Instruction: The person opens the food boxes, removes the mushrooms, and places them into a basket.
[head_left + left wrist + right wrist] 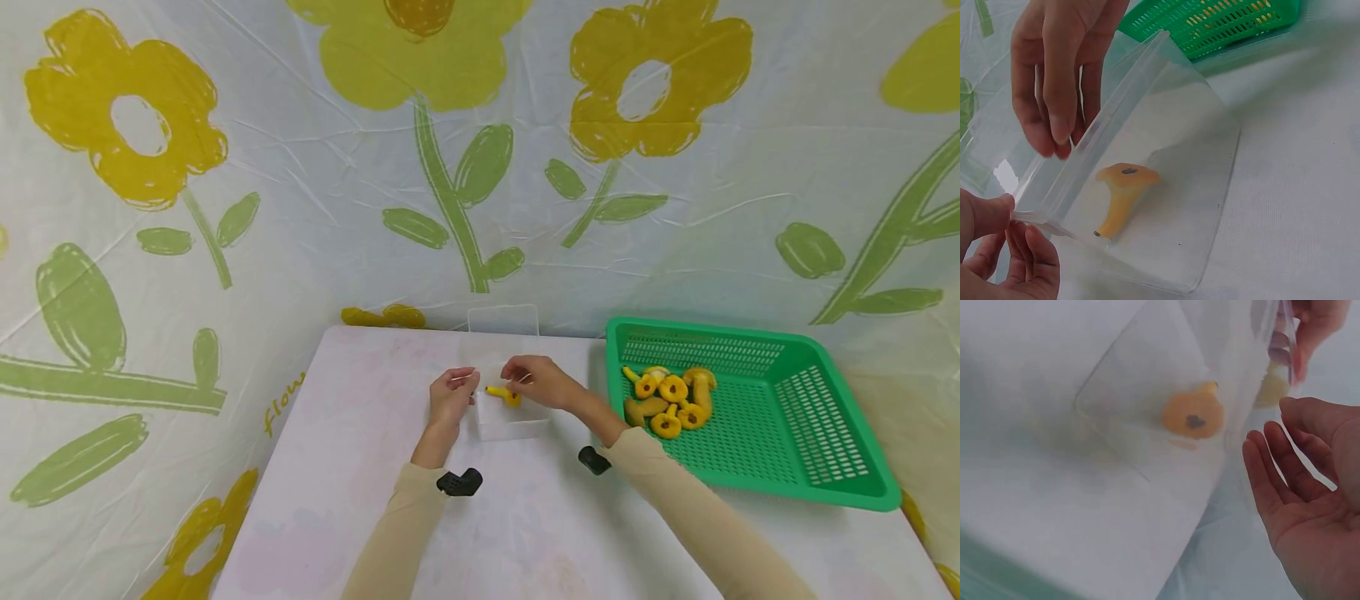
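A clear plastic box [513, 430] sits on the table with its lid [503, 307] raised at the back. Inside lies one yellow mushroom [512, 398], a toy-like piece with a dark spot on its cap; in the left wrist view the mushroom [1124, 190] shows through the clear wall. My left hand [450, 400] pinches the box's left edge between thumb and fingers. Over the box opening hangs my right hand [543, 382], fingers pointing down. The right wrist view shows that hand [1319, 481] with thumb and fingers apart, holding nothing, close by the box wall.
A green plastic basket [772, 485] with perforated walls stands to the right, several yellow and brown mushrooms [672, 388] heaped at its left end. Behind the white table [360, 400] hangs a cloth [300, 192] printed with flowers.
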`<action>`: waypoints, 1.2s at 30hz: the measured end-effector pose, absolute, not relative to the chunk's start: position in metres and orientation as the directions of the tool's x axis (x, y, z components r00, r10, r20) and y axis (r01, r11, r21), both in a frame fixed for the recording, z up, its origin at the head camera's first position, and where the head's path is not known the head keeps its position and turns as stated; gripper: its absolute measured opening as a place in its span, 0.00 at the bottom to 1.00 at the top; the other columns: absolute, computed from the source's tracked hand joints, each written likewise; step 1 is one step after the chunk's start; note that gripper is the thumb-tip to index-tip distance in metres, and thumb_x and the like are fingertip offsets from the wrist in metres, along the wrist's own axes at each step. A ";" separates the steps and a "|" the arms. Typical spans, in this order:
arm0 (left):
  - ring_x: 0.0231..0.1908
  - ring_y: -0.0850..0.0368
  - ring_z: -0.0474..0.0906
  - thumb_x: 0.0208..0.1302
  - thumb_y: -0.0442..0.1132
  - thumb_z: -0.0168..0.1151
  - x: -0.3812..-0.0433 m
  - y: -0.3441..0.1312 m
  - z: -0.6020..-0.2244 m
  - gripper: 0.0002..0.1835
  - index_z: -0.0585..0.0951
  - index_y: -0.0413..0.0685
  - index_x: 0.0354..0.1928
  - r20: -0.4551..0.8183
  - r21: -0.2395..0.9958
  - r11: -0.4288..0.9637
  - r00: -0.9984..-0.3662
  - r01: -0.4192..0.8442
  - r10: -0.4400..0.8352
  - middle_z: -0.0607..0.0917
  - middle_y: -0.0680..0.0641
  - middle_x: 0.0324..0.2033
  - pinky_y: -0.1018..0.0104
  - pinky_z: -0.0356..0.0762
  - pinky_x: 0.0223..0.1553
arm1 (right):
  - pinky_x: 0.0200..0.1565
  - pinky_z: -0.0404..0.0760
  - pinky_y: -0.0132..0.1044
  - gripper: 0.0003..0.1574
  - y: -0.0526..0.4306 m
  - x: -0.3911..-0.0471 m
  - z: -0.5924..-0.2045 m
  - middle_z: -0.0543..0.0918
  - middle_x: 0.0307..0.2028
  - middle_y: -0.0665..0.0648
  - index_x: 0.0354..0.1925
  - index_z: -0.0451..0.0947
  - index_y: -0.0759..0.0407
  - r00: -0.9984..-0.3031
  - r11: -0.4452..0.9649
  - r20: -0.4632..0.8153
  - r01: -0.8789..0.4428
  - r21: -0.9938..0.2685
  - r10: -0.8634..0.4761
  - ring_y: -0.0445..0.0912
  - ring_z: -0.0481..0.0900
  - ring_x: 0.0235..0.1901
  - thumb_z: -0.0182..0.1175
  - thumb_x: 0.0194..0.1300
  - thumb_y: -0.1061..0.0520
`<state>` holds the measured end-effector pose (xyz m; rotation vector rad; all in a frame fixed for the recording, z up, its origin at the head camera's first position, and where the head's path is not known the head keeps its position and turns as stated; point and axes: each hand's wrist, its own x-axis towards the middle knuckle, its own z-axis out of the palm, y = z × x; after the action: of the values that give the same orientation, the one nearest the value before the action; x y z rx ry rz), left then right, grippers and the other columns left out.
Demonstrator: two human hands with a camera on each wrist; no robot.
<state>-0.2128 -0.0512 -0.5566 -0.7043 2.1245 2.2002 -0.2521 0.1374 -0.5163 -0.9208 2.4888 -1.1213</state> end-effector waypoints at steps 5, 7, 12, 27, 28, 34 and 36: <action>0.29 0.58 0.74 0.69 0.38 0.69 -0.214 -0.053 -0.558 0.13 0.84 0.39 0.50 -0.302 0.953 -0.107 -0.907 -0.282 -0.295 0.84 0.46 0.36 0.74 0.76 0.29 | 0.56 0.82 0.52 0.10 0.128 -0.252 -0.526 0.85 0.45 0.66 0.48 0.80 0.73 -0.734 0.499 0.024 -0.485 -0.718 -0.679 0.57 0.82 0.45 0.63 0.68 0.70; 0.29 0.58 0.74 0.69 0.38 0.69 -0.214 -0.053 -0.558 0.12 0.84 0.38 0.50 -0.299 0.954 -0.115 -0.909 -0.277 -0.291 0.84 0.46 0.35 0.74 0.76 0.29 | 0.56 0.81 0.53 0.11 0.125 -0.251 -0.529 0.85 0.46 0.68 0.49 0.81 0.73 -0.725 0.510 0.029 -0.511 -0.692 -0.688 0.58 0.82 0.46 0.63 0.68 0.70; 0.29 0.59 0.74 0.69 0.36 0.68 -0.214 -0.053 -0.557 0.12 0.84 0.36 0.50 -0.288 0.957 -0.130 -0.916 -0.261 -0.281 0.84 0.46 0.35 0.74 0.75 0.28 | 0.54 0.83 0.51 0.13 0.117 -0.247 -0.532 0.86 0.47 0.68 0.50 0.81 0.74 -0.726 0.554 0.045 -0.561 -0.616 -0.686 0.58 0.83 0.43 0.63 0.67 0.70; 0.29 0.55 0.75 0.68 0.35 0.68 -0.212 -0.054 -0.558 0.11 0.84 0.36 0.48 -0.264 0.963 -0.124 -0.923 -0.238 -0.280 0.83 0.47 0.32 0.73 0.74 0.27 | 0.50 0.84 0.45 0.08 0.090 -0.230 -0.531 0.86 0.35 0.61 0.40 0.86 0.68 -0.756 0.714 -0.097 -0.556 -0.426 -0.647 0.50 0.78 0.34 0.70 0.60 0.72; 0.29 0.56 0.75 0.68 0.36 0.68 -0.212 -0.054 -0.558 0.11 0.84 0.37 0.48 -0.266 0.963 -0.123 -0.922 -0.240 -0.280 0.83 0.47 0.32 0.73 0.74 0.27 | 0.50 0.84 0.44 0.08 0.089 -0.230 -0.530 0.85 0.34 0.60 0.40 0.86 0.67 -0.761 0.729 -0.117 -0.548 -0.410 -0.638 0.50 0.77 0.34 0.70 0.61 0.71; 0.27 0.59 0.73 0.68 0.36 0.68 -0.212 -0.054 -0.559 0.12 0.84 0.36 0.49 -0.260 0.965 -0.117 -0.924 -0.236 -0.281 0.84 0.47 0.32 0.73 0.75 0.27 | 0.48 0.83 0.41 0.04 0.087 -0.231 -0.528 0.83 0.30 0.56 0.35 0.84 0.64 -0.751 0.743 -0.147 -0.568 -0.354 -0.644 0.47 0.74 0.32 0.72 0.62 0.67; 0.26 0.59 0.73 0.68 0.35 0.68 -0.212 -0.054 -0.560 0.12 0.84 0.36 0.49 -0.254 0.966 -0.116 -0.925 -0.230 -0.283 0.84 0.47 0.32 0.73 0.75 0.27 | 0.46 0.84 0.42 0.03 0.089 -0.232 -0.527 0.85 0.30 0.57 0.35 0.85 0.64 -0.734 0.718 -0.118 -0.596 -0.358 -0.669 0.48 0.75 0.31 0.71 0.62 0.67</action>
<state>-0.2120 -0.0539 -0.5600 -0.6132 2.1126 2.2938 -0.2324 0.0892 -0.5275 -1.0054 2.6852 -0.4381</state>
